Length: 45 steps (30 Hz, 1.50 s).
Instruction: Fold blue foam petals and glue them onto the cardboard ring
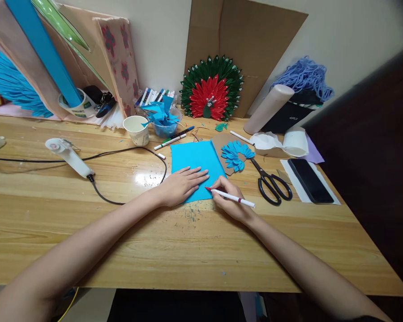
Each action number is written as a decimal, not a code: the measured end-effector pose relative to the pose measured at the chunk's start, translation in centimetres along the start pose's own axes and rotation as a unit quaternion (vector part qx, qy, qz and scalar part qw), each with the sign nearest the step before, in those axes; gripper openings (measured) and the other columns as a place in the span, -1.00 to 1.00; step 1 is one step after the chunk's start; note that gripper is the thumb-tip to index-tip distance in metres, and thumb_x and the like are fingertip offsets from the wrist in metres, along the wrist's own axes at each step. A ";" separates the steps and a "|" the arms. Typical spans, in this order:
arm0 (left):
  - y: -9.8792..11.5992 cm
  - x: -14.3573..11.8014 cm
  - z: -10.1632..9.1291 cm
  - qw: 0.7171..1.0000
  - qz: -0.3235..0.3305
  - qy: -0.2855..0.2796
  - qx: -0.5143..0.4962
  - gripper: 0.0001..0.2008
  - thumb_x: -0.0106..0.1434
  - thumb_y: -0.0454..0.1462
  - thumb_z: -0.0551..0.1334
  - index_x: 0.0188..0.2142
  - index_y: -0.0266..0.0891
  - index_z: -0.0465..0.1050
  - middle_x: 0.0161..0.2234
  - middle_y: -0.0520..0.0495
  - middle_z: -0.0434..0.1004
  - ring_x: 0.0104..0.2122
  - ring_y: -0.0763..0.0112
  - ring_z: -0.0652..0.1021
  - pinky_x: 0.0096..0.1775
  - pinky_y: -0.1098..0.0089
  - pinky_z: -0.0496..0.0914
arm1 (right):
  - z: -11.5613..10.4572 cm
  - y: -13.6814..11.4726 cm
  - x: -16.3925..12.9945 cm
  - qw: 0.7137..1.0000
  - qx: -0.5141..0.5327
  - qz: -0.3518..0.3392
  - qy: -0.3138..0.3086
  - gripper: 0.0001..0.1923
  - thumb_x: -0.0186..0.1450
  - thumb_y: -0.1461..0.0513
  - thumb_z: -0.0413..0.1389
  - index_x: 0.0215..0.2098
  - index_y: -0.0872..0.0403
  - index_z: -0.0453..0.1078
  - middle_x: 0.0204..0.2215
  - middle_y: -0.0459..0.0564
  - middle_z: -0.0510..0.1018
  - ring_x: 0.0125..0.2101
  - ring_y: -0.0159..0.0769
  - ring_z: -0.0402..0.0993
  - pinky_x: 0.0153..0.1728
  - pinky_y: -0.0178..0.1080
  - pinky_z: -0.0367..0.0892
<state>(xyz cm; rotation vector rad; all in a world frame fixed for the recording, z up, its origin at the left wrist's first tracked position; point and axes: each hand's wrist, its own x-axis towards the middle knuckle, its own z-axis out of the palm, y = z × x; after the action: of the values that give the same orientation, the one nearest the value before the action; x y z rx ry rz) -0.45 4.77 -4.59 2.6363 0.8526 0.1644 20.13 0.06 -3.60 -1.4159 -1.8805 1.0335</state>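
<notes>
A bright blue sheet lies on the wooden table in front of me. My left hand rests flat across its lower left part, fingers stretched out. In my right hand is a white marker pen with a red tip, and the tip is at the sheet's lower right part. Just beyond the sheet's right edge, a ring of blue petals sits on a piece of brown cardboard. Black-handled scissors lie to the right, their blades partly hidden by the petals.
A white glue gun with a black cable lies at the left. Farther back stand a paper cup, a tub of blue scraps and a red and green petal fan. At the right are a phone and a tissue roll.
</notes>
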 end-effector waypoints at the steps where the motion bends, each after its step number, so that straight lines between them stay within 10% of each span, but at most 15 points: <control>1: 0.0 0.0 0.0 1.000 -0.001 0.000 0.000 -0.53 0.38 -0.14 -0.22 0.25 -0.08 -0.06 0.28 0.10 -0.12 0.26 0.37 -0.05 0.21 0.23 -0.15 | 0.0 0.0 0.0 1.000 -0.004 -0.007 -0.007 -0.97 0.18 0.30 0.01 -0.40 0.05 0.23 -0.54 -0.17 0.36 -0.56 -0.43 0.23 -0.54 -0.38 0.11; 13: 0.2 -0.1 -0.4 1.000 0.001 -0.009 -0.003 -0.54 0.38 -0.16 -0.21 0.25 -0.09 -0.09 0.29 0.07 -0.12 0.26 0.39 -0.06 0.21 0.22 -0.14 | -0.3 0.4 -0.2 0.996 0.013 -0.053 -0.069 -0.91 0.12 0.32 0.04 -0.51 0.07 0.20 -0.55 -0.13 0.37 -0.56 -0.42 0.24 -0.54 -0.36 0.11; 20: 0.1 0.0 -0.3 1.000 0.003 -0.009 -0.006 -0.54 0.38 -0.15 -0.21 0.25 -0.08 -0.08 0.29 0.07 -0.12 0.26 0.38 -0.06 0.21 0.23 -0.14 | 0.1 0.7 0.1 0.998 0.061 0.006 0.034 -0.92 0.22 0.21 0.02 -0.41 0.05 0.22 -0.51 -0.13 0.36 -0.50 -0.39 0.26 -0.48 -0.34 0.15; 45: 0.1 0.0 -0.3 1.000 0.004 -0.004 -0.018 -0.53 0.37 -0.15 -0.20 0.25 -0.09 -0.08 0.28 0.06 -0.11 0.26 0.37 -0.05 0.21 0.23 -0.14 | -0.4 1.3 0.1 0.991 0.131 -0.006 0.033 -0.83 0.09 0.31 -0.04 -0.63 0.04 0.09 -0.70 -0.19 0.17 -0.64 -0.44 0.06 -0.61 -0.33 0.00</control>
<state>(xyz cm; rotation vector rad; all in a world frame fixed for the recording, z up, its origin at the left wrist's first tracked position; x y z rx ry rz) -0.48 4.76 -4.27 2.6063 0.8289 0.1707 21.13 0.47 -4.44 -1.2694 -1.6363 1.1643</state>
